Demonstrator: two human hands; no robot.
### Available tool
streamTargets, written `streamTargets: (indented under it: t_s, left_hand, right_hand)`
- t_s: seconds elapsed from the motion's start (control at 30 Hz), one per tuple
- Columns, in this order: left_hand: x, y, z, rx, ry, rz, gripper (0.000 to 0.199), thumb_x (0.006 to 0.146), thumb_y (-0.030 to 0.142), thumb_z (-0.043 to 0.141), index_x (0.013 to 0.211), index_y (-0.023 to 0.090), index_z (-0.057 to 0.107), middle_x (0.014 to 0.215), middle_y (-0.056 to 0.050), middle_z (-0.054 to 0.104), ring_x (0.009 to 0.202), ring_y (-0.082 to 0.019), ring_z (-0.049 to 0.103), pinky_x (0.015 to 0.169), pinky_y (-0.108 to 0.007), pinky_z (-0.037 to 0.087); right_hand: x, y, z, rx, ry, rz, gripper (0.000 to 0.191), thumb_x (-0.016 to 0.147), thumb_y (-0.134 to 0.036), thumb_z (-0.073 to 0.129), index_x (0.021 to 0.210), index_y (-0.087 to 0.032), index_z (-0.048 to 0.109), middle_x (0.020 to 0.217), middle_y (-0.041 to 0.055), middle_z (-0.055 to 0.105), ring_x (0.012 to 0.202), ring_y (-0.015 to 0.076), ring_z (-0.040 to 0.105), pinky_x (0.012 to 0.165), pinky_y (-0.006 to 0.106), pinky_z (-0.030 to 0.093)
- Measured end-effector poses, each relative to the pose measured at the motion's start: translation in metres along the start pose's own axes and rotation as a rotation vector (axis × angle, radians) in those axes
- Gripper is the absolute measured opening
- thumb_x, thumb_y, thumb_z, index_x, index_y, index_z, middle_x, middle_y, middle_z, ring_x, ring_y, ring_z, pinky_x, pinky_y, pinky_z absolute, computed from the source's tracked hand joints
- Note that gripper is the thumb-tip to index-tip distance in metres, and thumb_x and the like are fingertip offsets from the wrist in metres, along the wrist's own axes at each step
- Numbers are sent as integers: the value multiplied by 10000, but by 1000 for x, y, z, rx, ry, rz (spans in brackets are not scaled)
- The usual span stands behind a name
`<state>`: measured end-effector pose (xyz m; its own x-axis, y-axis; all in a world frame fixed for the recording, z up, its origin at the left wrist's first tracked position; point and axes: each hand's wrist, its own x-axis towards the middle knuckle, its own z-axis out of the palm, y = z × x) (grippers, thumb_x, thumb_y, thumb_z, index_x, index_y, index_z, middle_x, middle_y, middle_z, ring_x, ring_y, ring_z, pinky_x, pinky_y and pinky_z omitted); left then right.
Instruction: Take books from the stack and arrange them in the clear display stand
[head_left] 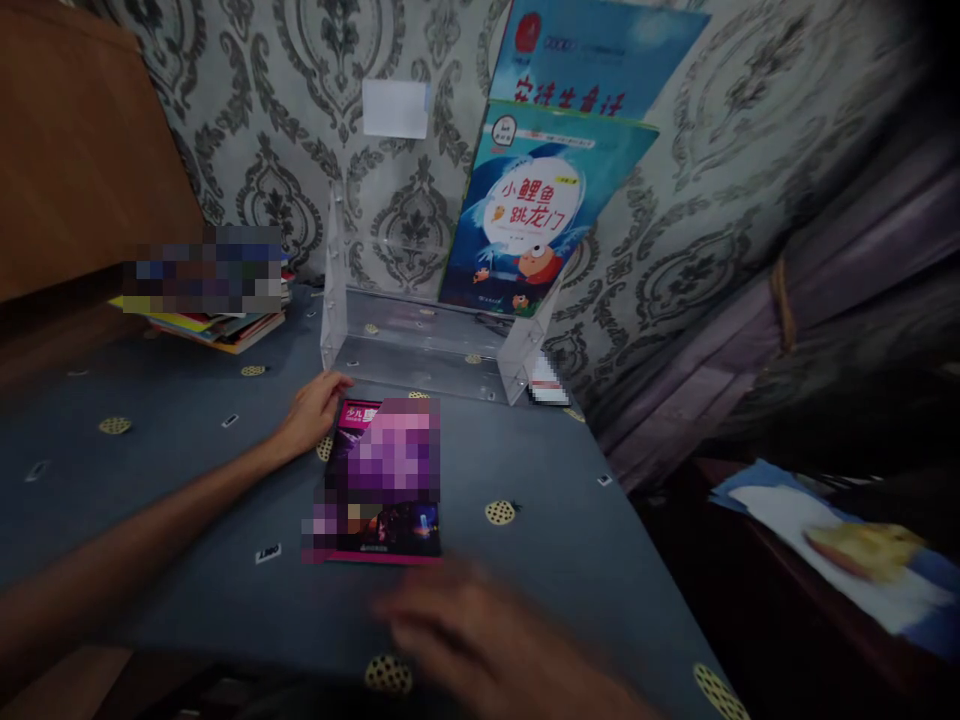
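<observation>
A book with a dark purple and pink cover lies flat on the table, much of its front blurred out by pixel blocks. My left hand rests beside the book's upper left corner, fingers stretched forward and holding nothing I can see. Below the book's lower edge is my right hand, smeared by motion, so its finger pose is unclear. Behind the book stands a clear acrylic rack. A blue children's book with a fish on its cover stands upright at the rack's right side, in front of another blue book.
On the left, a stack of books sits by a brown wooden panel. The table's grey cloth bears pineapple prints. Patterned wallpaper backs the table. To the right hang purplish curtains, above a blue and white item.
</observation>
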<state>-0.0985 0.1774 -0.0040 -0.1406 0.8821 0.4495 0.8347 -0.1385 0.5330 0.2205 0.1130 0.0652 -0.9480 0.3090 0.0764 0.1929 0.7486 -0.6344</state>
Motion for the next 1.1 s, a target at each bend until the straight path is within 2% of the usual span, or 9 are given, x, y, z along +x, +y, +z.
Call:
streamTargets:
  t_s: [0.13, 0.23, 0.33, 0.53, 0.7, 0.83, 1.0, 1.1]
  left_hand:
    - [-12, 0, -6, -26, 18, -15, 331, 871, 172, 350, 1111, 177, 578, 991, -66, 697, 951, -218, 660, 908, -386, 530]
    - [-16, 5, -6, -33, 8, -8, 367, 899, 181, 333, 1188, 186, 560, 1022, -61, 702, 1006, -216, 652, 950, -384, 512]
    - [-17, 8, -5, -11, -32, -8, 388, 930, 190, 312, 1243, 186, 540, 1052, -67, 694, 1021, -216, 648, 948, -383, 509]
    - [-17, 10, -7, 35, -59, 30, 357, 936, 168, 326, 1220, 199, 541, 1021, -58, 682, 1008, -214, 642, 928, -386, 513]
    - [-17, 11, -7, 94, -53, 50, 320, 937, 169, 341, 1167, 204, 562, 992, -50, 691, 975, -222, 642, 885, -393, 519]
    - [-16, 13, -10, 168, -66, 104, 287, 961, 195, 355, 1118, 199, 595, 969, -56, 689, 931, -229, 622, 849, -386, 507]
    - [-4, 28, -11, 415, -191, 279, 287, 989, 273, 403, 1054, 187, 669, 939, -99, 653, 924, -276, 541, 795, -409, 451]
    - [5, 42, -1, 366, -300, 387, 339, 1007, 303, 393, 1169, 211, 676, 974, -100, 611, 938, -264, 505, 821, -396, 443]
  right_hand:
    - [85, 42, -13, -190, 203, -7, 308, 1033, -196, 409, 1256, -182, 621, 1216, 104, 669, 1160, 215, 600, 1038, 420, 499]
    - [130, 60, -8, -362, 195, -66, 329, 1010, -140, 417, 1290, -124, 589, 1356, 155, 607, 1279, 246, 533, 1098, 460, 449]
    - [148, 70, 2, -401, 159, -50, 349, 1015, -162, 421, 1334, -99, 549, 1437, 188, 553, 1357, 257, 485, 1151, 495, 391]
    - [143, 90, 4, -329, 149, 36, 455, 1040, -292, 424, 1453, -102, 454, 1525, 171, 474, 1465, 241, 374, 1230, 504, 269]
    - [121, 108, -6, -306, 200, 127, 465, 1034, -305, 420, 1447, -98, 475, 1510, 180, 490, 1467, 257, 373, 1222, 522, 276]
    - [100, 125, -14, -277, 280, 152, 418, 1020, -266, 422, 1411, -153, 517, 1476, 160, 536, 1434, 248, 428, 1207, 541, 291]
    - [91, 144, -19, -134, 374, 160, 402, 1000, -213, 395, 1368, -161, 548, 1421, 138, 593, 1347, 235, 524, 1173, 511, 353]
    - [92, 152, -22, -23, 418, 146, 420, 995, -200, 355, 1371, -169, 540, 1380, 113, 625, 1280, 216, 575, 1125, 464, 424]
